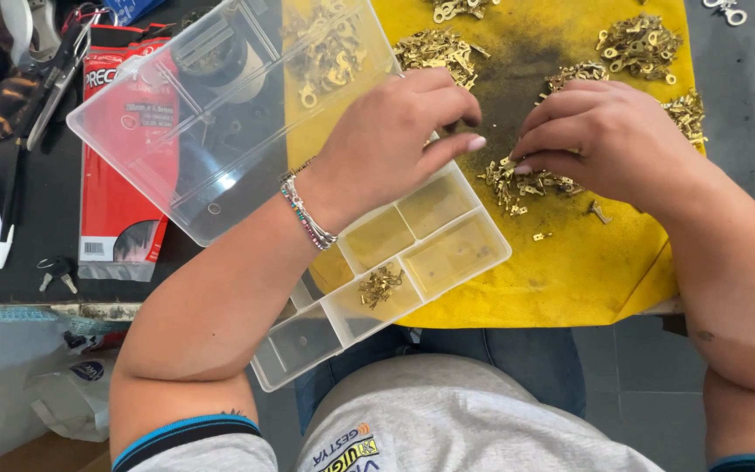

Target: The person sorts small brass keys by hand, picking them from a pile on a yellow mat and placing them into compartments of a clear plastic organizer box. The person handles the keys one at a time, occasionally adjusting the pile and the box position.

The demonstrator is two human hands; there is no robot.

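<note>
Brass terminals (524, 182) under both hands, red package (124, 149) left.

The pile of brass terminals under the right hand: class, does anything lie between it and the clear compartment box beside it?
Nothing visible does. The pile of brass terminals lies on the yellow cloth just right of the clear compartment box, bare cloth between. The right hand touches the pile; the left hand hovers over the box.

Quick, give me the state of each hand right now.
Left hand: fingers curled over the clear plastic organiser box; whether it holds anything cannot be told.
Right hand: fingertips down on the pile of brass terminals, picking.
</note>
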